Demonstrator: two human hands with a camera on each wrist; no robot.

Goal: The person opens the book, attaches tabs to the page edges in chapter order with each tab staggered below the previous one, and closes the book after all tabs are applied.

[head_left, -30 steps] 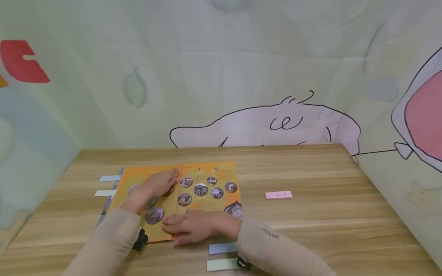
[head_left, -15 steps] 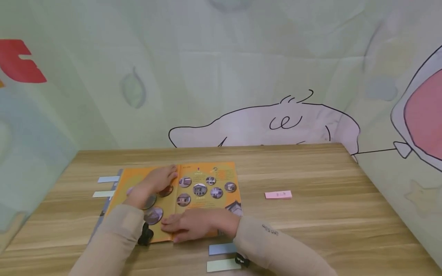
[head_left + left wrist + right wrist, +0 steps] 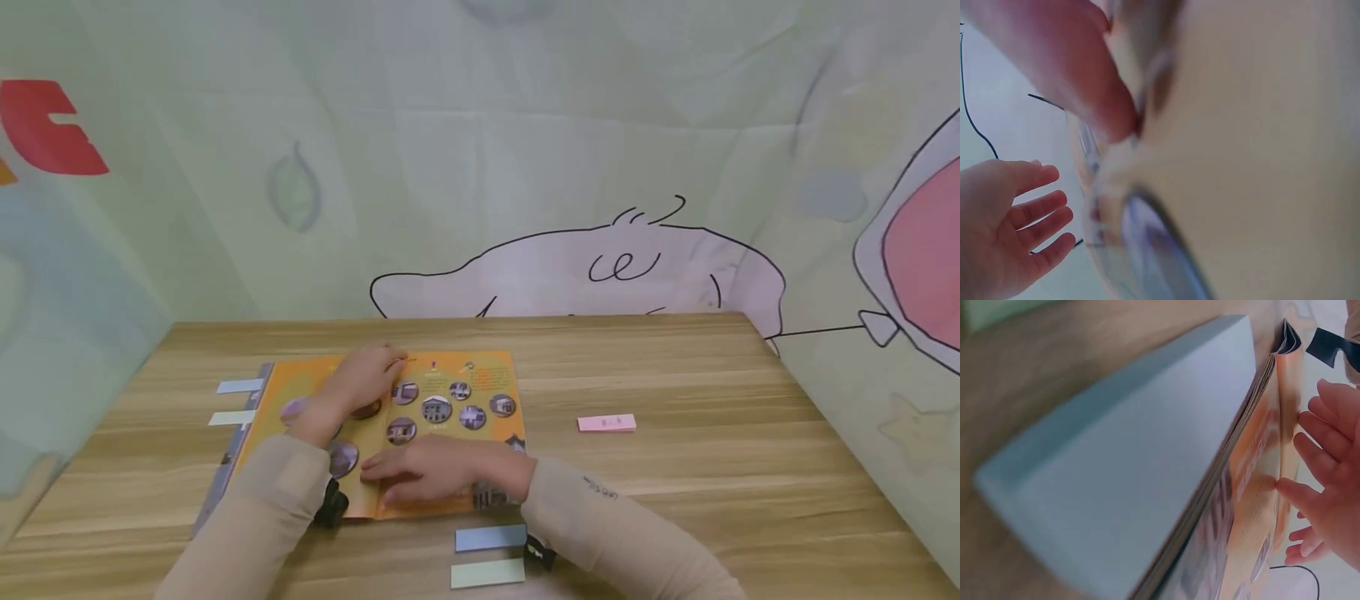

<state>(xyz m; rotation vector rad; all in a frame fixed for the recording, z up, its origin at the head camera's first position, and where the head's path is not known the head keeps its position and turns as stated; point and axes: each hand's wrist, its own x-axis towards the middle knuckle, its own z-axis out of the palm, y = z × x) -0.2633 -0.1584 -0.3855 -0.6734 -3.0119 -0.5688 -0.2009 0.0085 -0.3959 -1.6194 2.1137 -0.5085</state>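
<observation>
An orange-yellow book (image 3: 457,375) with round photos lies spread open on the wooden table. Across the top end of its centre fold rests my left hand (image 3: 363,379), palm down, fingers extended. Nearer me, my right hand (image 3: 435,468) lies over the lower part of the fold with its fingers pointing left. In the right wrist view, fingertips (image 3: 1288,487) of the right hand touch the page. The thumb (image 3: 1104,112) of the left hand looms close above the page in the left wrist view. Both hands hide parts of the pages.
Two paper tabs, one blue (image 3: 240,386) and one white (image 3: 232,417), stick out at the book's left edge. Below the book lie a blue note pad (image 3: 491,538) and a pale green one (image 3: 487,573). A pink pad (image 3: 606,423) lies to the right.
My left hand has slid rightward onto the top of the fold. The right hand has shifted slightly away from me along the fold. The book stays open in place.
</observation>
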